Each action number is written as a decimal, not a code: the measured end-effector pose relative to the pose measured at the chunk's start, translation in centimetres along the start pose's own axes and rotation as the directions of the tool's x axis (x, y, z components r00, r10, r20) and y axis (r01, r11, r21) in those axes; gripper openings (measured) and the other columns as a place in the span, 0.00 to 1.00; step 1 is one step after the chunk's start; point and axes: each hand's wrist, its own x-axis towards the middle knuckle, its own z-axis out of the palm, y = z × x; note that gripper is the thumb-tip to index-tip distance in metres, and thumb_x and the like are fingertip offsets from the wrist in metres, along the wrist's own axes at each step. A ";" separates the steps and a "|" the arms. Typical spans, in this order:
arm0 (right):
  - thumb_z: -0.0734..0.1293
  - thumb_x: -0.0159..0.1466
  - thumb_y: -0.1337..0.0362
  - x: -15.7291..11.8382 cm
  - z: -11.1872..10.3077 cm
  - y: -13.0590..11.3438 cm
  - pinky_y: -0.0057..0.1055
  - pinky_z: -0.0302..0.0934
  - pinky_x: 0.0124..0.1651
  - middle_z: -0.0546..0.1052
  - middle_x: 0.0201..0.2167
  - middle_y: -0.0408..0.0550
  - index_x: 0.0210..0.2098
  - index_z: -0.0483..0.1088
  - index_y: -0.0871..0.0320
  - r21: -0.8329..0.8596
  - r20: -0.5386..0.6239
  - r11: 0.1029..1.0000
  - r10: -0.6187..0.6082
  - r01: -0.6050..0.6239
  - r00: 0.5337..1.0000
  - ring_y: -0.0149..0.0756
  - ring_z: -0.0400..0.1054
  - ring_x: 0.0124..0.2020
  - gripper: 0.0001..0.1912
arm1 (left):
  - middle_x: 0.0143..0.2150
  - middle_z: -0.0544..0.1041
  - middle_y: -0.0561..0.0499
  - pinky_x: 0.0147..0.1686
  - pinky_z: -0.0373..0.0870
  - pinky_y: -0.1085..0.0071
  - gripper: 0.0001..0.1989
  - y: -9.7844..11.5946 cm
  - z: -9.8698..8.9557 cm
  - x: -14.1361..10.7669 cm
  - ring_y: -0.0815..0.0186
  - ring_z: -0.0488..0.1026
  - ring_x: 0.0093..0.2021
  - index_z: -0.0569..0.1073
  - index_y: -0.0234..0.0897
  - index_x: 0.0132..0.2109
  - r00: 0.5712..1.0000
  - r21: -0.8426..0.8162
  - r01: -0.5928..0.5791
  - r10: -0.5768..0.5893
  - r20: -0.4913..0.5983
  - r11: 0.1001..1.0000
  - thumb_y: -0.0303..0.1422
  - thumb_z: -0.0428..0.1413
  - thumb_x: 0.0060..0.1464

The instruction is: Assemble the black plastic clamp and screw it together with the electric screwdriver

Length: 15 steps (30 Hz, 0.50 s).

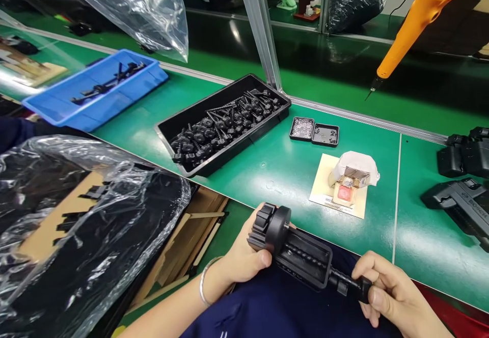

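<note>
My left hand (246,256) is wrapped round the ribbed-knob end of a black plastic housing (305,256), just above my lap. A black threaded rod (346,279) runs along the housing's open frame and sticks out at its right end. The thumb and fingers of my right hand (387,289) close on the rod's outer end, partly hiding its tip. Beyond my hands, a black tray (219,162) is heaped with similar black screw parts (229,121).
A blue bin (110,111) with black parts stands left. A small open case (301,128) and a pad with a red centre (346,193) lie on the green bench. An orange power screwdriver (408,27) hangs upper right. Black Bosch-marked parts (460,203) lie right; a plastic-lined box (126,190) stands left.
</note>
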 end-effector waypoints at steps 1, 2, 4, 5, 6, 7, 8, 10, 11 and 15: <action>0.69 0.64 0.36 -0.3 -0.1 0.0 0.24 0.58 0.31 0.69 0.26 0.43 0.42 0.71 0.57 -0.109 -0.038 0.993 -0.045 0.041 0.998 0.31 0.64 0.26 0.28 | 0.40 0.77 0.45 0.37 0.75 0.66 0.32 0.0 0.0 0.0 0.59 0.76 0.37 0.69 0.36 0.49 1.000 0.014 0.006 -0.006 0.002 1.000 0.59 0.58 0.53; 0.69 0.66 0.39 -0.5 -0.2 0.0 0.26 0.60 0.33 0.71 0.28 0.44 0.43 0.73 0.55 -0.246 -0.080 0.965 -0.114 0.092 0.990 0.33 0.65 0.29 0.25 | 0.40 0.76 0.44 0.37 0.75 0.66 0.31 0.0 -0.1 -0.1 0.59 0.76 0.37 0.70 0.36 0.48 1.000 0.029 0.014 -0.014 0.004 0.999 0.60 0.57 0.54; 0.71 0.68 0.48 -0.8 -0.3 -0.2 0.28 0.65 0.39 0.73 0.35 0.46 0.44 0.76 0.49 -0.516 -0.110 0.834 -0.293 0.198 0.950 0.35 0.69 0.34 0.14 | 0.40 0.76 0.43 0.37 0.75 0.65 0.32 0.0 -0.1 -0.1 0.58 0.76 0.37 0.73 0.34 0.46 0.999 0.060 0.032 -0.033 0.013 0.998 0.61 0.55 0.54; 0.71 0.69 0.53 -0.9 -0.4 -0.4 0.27 0.66 0.41 0.74 0.37 0.45 0.45 0.76 0.47 -0.598 -0.088 0.759 -0.381 0.256 0.921 0.35 0.70 0.36 0.08 | 0.40 0.76 0.42 0.37 0.74 0.65 0.33 0.0 -0.1 -0.1 0.58 0.75 0.37 0.74 0.33 0.46 0.999 0.073 0.040 -0.042 0.014 0.997 0.62 0.54 0.54; 0.71 0.70 0.57 -0.8 -0.4 -0.6 0.26 0.67 0.41 0.74 0.38 0.44 0.46 0.76 0.45 -0.635 -0.053 0.703 -0.453 0.320 0.890 0.35 0.71 0.36 0.06 | 0.40 0.76 0.41 0.37 0.74 0.65 0.34 0.0 -0.1 -0.2 0.57 0.75 0.37 0.74 0.33 0.46 0.999 0.085 0.049 -0.050 0.016 0.995 0.62 0.53 0.54; 0.71 0.70 0.59 -0.8 -0.4 -0.8 0.24 0.68 0.39 0.74 0.37 0.44 0.47 0.76 0.44 -0.635 -0.011 0.669 -0.509 0.387 0.861 0.33 0.71 0.34 0.06 | 0.40 0.76 0.41 0.37 0.73 0.65 0.35 0.0 -0.1 -0.2 0.57 0.75 0.37 0.75 0.32 0.46 0.998 0.095 0.057 -0.059 0.019 0.994 0.63 0.53 0.54; 0.70 0.70 0.60 -0.8 -0.3 -1.0 0.23 0.68 0.36 0.74 0.35 0.43 0.47 0.76 0.44 -0.622 0.012 0.653 -0.543 0.432 0.840 0.32 0.71 0.33 0.06 | 0.40 0.76 0.41 0.38 0.72 0.65 0.35 -0.1 -0.1 -0.3 0.57 0.75 0.37 0.75 0.32 0.46 0.998 0.101 0.062 -0.064 0.020 0.993 0.63 0.52 0.54; 0.71 0.70 0.56 -0.9 -0.2 -1.2 0.24 0.68 0.34 0.74 0.32 0.43 0.47 0.76 0.44 -0.608 -0.027 0.681 -0.532 0.409 0.846 0.34 0.71 0.30 0.06 | 0.39 0.76 0.40 0.38 0.72 0.65 0.36 -0.3 0.0 -0.6 0.56 0.74 0.38 0.75 0.32 0.45 0.996 0.102 0.079 -0.082 0.026 0.992 0.64 0.51 0.54; 0.71 0.69 0.52 -1.1 -0.1 -1.1 0.25 0.68 0.33 0.74 0.32 0.44 0.46 0.77 0.45 -0.600 -0.070 0.718 -0.486 0.352 0.871 0.35 0.71 0.30 0.09 | 0.40 0.76 0.40 0.38 0.72 0.65 0.37 -0.4 0.0 -0.8 0.56 0.74 0.38 0.75 0.32 0.45 0.995 0.096 0.092 -0.096 0.032 0.991 0.65 0.50 0.54; 0.65 0.70 0.42 -1.6 0.3 0.0 0.26 0.64 0.27 0.74 0.27 0.46 0.46 0.75 0.53 -0.385 -0.150 0.910 -0.225 0.152 0.963 0.35 0.69 0.25 0.21 | 0.41 0.76 0.40 0.35 0.73 0.66 0.38 -1.1 0.1 -1.3 0.56 0.74 0.38 0.74 0.32 0.47 0.989 0.058 0.142 -0.145 0.040 0.988 0.65 0.48 0.54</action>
